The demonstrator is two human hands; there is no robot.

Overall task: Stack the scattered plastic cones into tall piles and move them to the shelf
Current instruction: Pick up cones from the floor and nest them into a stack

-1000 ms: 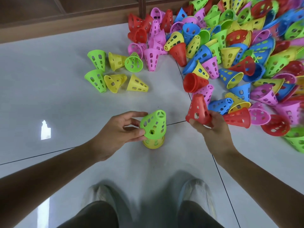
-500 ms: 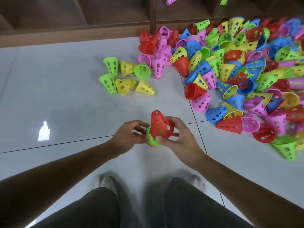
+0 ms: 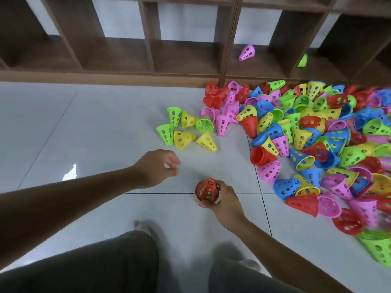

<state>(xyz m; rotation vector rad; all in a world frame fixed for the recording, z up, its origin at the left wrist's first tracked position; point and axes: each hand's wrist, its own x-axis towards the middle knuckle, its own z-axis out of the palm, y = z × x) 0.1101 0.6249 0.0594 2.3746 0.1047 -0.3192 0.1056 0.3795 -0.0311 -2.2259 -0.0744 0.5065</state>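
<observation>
Where the pale tiled floor (image 3: 88, 127) meets its far edge, a dark wooden shelf (image 3: 186, 58) of open compartments runs across the whole width, and a single pink cone (image 3: 247, 52) lies on its side in one compartment right of the middle, with a green cone (image 3: 303, 61) partly hidden behind a divider in the next one along. A big heap of plastic cones (image 3: 317, 140) in red, pink, blue, yellow and green covers the right side of the floor, from the foot of the shelf down toward the near right corner, most of them tipped over. Just left of the heap sits a small cluster of green and yellow cones (image 3: 186, 129), lying on their sides and touching one another. Nearer the person, around the middle of the floor, a short stack (image 3: 207, 192) stands upright with a red cone on top and green showing through its holes. The right hand (image 3: 227, 203) grips this stack from the right side, fingers curled round the red cone. The left hand (image 3: 157, 171) hovers just left of it, apart from the stack, fingers loosely curled and holding nothing. Dark trouser legs (image 3: 105, 265) fill the near edge.
</observation>
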